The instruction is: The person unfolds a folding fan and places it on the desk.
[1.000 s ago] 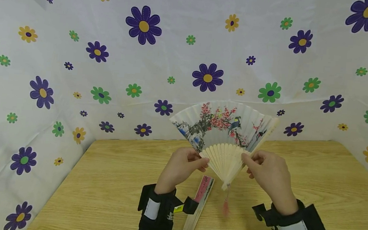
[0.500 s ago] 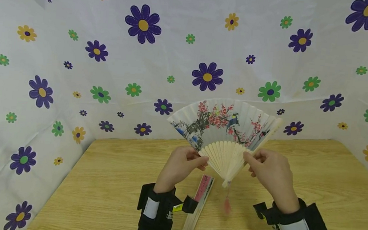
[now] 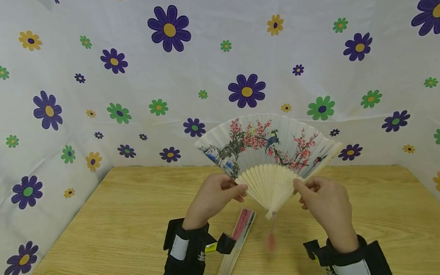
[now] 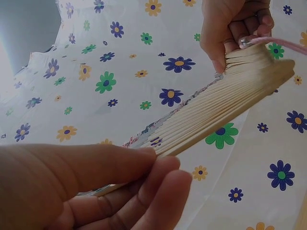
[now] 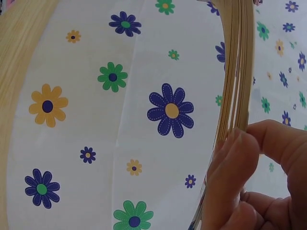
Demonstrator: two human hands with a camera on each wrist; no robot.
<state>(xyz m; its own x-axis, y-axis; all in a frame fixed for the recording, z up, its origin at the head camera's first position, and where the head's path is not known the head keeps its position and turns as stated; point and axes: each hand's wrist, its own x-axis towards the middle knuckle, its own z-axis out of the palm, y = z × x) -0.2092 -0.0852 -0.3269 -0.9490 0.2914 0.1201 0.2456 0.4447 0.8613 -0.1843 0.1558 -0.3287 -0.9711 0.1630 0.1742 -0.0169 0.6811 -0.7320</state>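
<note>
Here, a painted fan (image 3: 258, 151) is held spread above the table (image 3: 138, 217)

Its left edge is pinched by the left hand (image 3: 215, 197), its right edge by the right hand (image 3: 328, 206). A pink tassel (image 3: 271, 241) is suspended below. On the table, a long, narrow object (image 3: 226, 269) with a pink end is partly hidden by the left wrist's camera (image 3: 226, 244).

The head view has soft, rather dim light, with a faint shadow on the bench (image 3: 138, 217) near the right hand (image 3: 330, 204) and a small white glare at the near side. The left wrist view is very bright at its left edge, and the pivot end of the fan (image 4: 206, 115) looks slightly blurred. In the right wrist view, the bench's edge appears curved by distortion.
</note>
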